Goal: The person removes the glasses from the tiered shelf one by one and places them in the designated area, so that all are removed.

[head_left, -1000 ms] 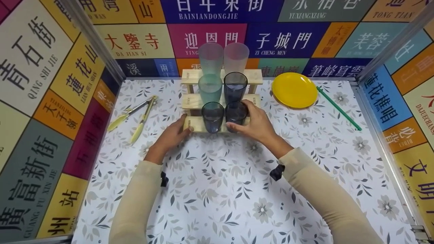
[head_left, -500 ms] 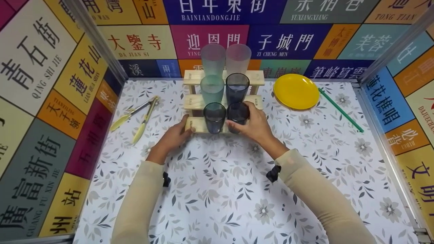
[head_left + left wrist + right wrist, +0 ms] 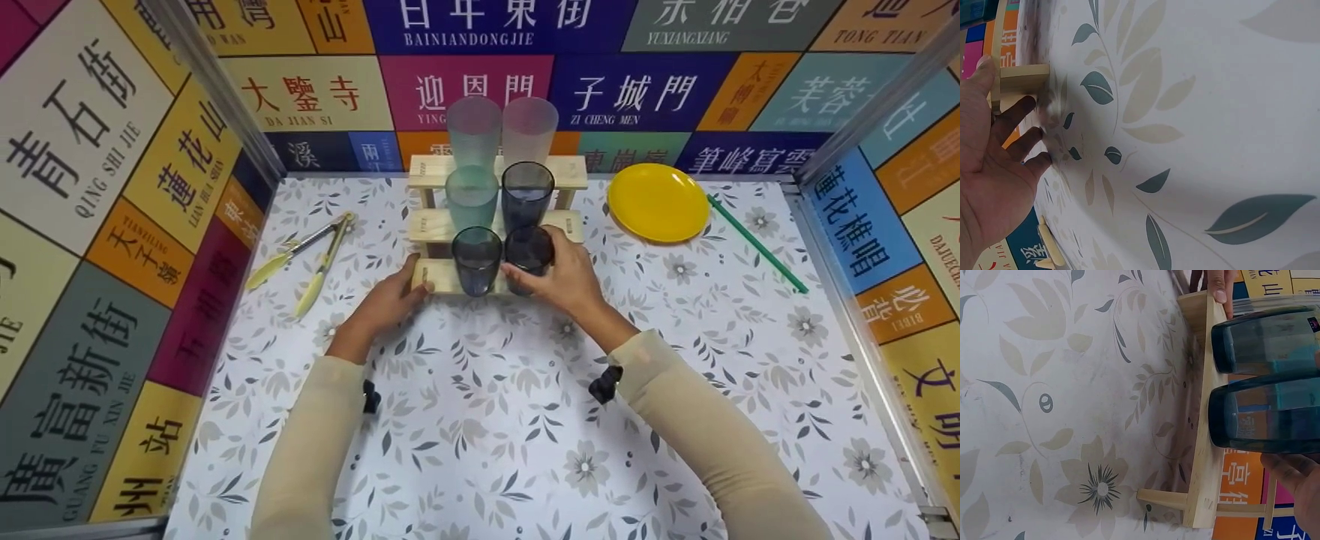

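A three-step wooden rack [image 3: 442, 277] stands at the back middle, with several tumblers upright on it in pairs. My left hand [image 3: 386, 301] grips the left end of its lowest step, thumb on top and fingers below the edge, as the left wrist view shows on the wooden step [image 3: 1022, 76]. My right hand [image 3: 566, 274] is curled round the front right dark tumbler [image 3: 528, 251], its base right at the step. Beside it stands another dark tumbler [image 3: 477, 262]. The middle step bears a green tumbler [image 3: 471, 195] and a dark one [image 3: 527, 191]. Two frosted tumblers [image 3: 474, 127] stand on top.
Yellow-tipped tongs [image 3: 315, 259] lie spread on the left of the flower-patterned table [image 3: 487, 435]. To the right of the rack are a yellow plate [image 3: 658, 202] and a thin green stick [image 3: 757, 244]. Panels with printed signs [image 3: 465, 86] wall in the back and both sides.
The head view has shifted slightly. Both hands keep their places on the rack and the front right tumbler.
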`<state>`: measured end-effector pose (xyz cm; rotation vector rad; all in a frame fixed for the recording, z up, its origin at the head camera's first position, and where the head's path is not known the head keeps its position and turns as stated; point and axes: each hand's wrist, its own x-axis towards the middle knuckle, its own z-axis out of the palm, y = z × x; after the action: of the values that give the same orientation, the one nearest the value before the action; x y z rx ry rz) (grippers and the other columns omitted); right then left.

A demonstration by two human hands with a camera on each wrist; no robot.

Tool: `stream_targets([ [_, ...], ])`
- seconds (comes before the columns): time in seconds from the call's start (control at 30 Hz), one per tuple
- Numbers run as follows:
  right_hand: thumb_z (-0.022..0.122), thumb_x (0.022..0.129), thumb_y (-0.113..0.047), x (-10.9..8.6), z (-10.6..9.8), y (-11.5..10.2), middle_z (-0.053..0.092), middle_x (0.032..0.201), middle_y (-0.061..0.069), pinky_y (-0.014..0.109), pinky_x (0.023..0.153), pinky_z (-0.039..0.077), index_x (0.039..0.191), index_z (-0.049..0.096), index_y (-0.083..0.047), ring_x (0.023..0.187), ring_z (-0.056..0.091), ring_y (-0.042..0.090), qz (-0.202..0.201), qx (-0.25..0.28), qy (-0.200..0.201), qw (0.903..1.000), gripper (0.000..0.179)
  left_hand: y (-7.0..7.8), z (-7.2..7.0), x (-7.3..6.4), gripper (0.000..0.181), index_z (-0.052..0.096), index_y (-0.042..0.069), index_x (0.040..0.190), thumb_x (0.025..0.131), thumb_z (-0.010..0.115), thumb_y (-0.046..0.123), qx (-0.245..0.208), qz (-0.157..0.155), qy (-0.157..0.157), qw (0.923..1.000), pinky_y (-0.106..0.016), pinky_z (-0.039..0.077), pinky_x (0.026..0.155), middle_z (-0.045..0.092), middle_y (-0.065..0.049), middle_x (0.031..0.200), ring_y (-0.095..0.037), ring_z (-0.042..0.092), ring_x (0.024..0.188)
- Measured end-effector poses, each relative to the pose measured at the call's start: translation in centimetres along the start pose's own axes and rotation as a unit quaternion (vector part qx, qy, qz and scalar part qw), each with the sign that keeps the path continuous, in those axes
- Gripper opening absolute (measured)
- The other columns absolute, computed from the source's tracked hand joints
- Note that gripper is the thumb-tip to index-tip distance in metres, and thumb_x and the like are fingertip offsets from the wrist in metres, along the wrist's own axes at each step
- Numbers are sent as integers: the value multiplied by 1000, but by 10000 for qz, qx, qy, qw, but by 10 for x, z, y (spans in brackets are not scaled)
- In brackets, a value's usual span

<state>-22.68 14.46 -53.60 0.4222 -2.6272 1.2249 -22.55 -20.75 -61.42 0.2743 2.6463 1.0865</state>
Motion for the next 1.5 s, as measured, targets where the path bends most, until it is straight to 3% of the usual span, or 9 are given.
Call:
stream_targets([
  [0.4,100,82,-45,-1,-13,2,79,123,20,56,98,61,141,65,-2,112,77,39,-198,123,131,9996,81,3,0,1,86,12,16,180,115,52,56,-51,-98,-90,9999,-60,39,130,44,-24,173,-45,47,159],
  [0.73,101,82,-40,-1,-30,9,80,124,22,56,96,61,143,63,-1,110,77,41,-191,41,148,9997,82,2,-1,2,84,13,11,179,116,52,51,-27,106,-51,9999,-61,40,129,47,-27,171,-47,50,155],
  [1.07,98,85,-45,-1,-53,21,77,132,19,55,102,60,149,61,-6,119,74,38,39,50,-118,9999,84,4,-4,3,84,12,11,179,117,52,51,-67,178,-26,9998,-59,38,131,45,-25,173,-45,49,157],
  [1.3,100,83,-42,-5,-70,36,75,131,18,51,103,56,145,64,-4,118,70,35,49,81,16,10000,81,3,-1,0,84,15,14,179,115,54,53,-181,101,-3,9998,-61,41,128,50,-25,169,-45,52,154],
  [1.5,100,83,-42,-7,-85,48,75,133,20,53,104,56,146,63,-3,120,70,38,375,-69,125,9992,83,3,0,0,84,15,15,179,115,54,54,-149,52,9,9999,-60,40,129,50,-27,168,-46,52,154],
])
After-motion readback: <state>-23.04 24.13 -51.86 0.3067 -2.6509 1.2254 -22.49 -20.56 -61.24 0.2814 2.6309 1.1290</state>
